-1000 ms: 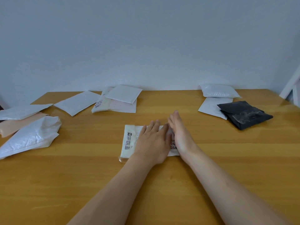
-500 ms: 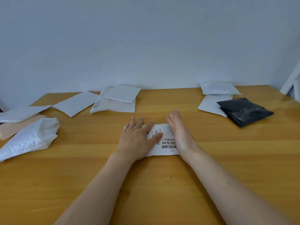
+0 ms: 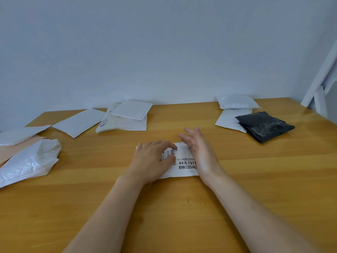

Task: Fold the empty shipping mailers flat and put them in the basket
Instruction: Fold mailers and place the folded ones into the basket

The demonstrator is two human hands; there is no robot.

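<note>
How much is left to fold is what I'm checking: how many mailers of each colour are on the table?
white mailers: 8
peach mailer: 1
black mailer: 1
Total: 10, as far as the overlapping stacks show.

We read "44-6-2611" on the white mailer (image 3: 184, 152) between the left hand (image 3: 151, 161) and the right hand (image 3: 198, 150), with "别拆" and "5元" just beneath. The label on the far mailer (image 3: 116, 125) beyond the left hand is too small for us to read.
</note>
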